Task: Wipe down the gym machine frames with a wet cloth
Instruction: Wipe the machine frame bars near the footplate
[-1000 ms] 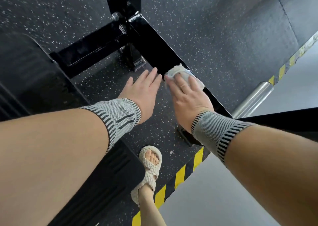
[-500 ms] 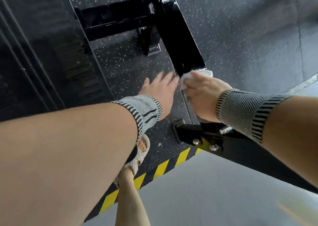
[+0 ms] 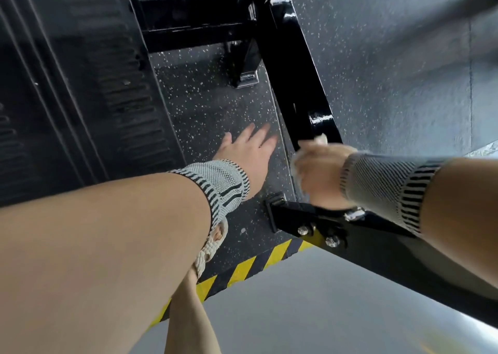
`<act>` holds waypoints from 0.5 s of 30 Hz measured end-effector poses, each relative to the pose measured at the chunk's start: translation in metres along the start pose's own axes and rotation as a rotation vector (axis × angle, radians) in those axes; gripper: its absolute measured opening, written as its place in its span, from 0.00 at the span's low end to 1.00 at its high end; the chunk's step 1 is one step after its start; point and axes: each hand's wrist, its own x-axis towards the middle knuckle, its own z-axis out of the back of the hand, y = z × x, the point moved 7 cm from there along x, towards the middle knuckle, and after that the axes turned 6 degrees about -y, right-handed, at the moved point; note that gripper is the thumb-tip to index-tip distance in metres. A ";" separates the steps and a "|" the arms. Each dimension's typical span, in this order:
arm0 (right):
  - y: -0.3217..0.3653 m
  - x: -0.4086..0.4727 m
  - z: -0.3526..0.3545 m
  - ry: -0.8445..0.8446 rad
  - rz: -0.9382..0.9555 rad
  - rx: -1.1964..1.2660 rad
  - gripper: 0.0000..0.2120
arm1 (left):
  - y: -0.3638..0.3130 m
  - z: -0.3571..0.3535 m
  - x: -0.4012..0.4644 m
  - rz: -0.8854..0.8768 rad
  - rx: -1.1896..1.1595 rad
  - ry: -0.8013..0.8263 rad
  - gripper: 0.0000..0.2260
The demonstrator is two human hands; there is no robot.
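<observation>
At centre right of the frame, the right hand (image 3: 319, 176), blurred, curls around a white cloth (image 3: 320, 139) and presses it on the glossy black frame bar (image 3: 293, 71) that slants down from the top centre. Just left of it, the left hand (image 3: 249, 155) hovers flat with fingers spread over the speckled rubber floor (image 3: 204, 106). A yellow-and-black hazard strip (image 3: 250, 267) crosses below.

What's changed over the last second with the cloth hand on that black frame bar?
The right hand went from pressing the cloth flat on the black frame bar to gripping it bunched, and slid down the bar toward the bolted bracket. The head camera swung too. The left hand stayed open, hovering beside the bar and holding nothing.
</observation>
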 end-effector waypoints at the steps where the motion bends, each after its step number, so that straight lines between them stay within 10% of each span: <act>1: -0.011 0.012 0.008 -0.112 0.017 -0.099 0.21 | 0.000 0.002 0.003 0.003 -0.003 -0.011 0.41; 8: 0.006 0.028 0.006 -0.044 0.066 -0.146 0.17 | 0.018 0.013 0.023 0.104 -0.150 -0.054 0.38; 15: -0.051 0.013 0.040 -0.640 -0.207 0.762 0.16 | 0.020 0.015 0.034 0.782 -1.715 -0.006 0.15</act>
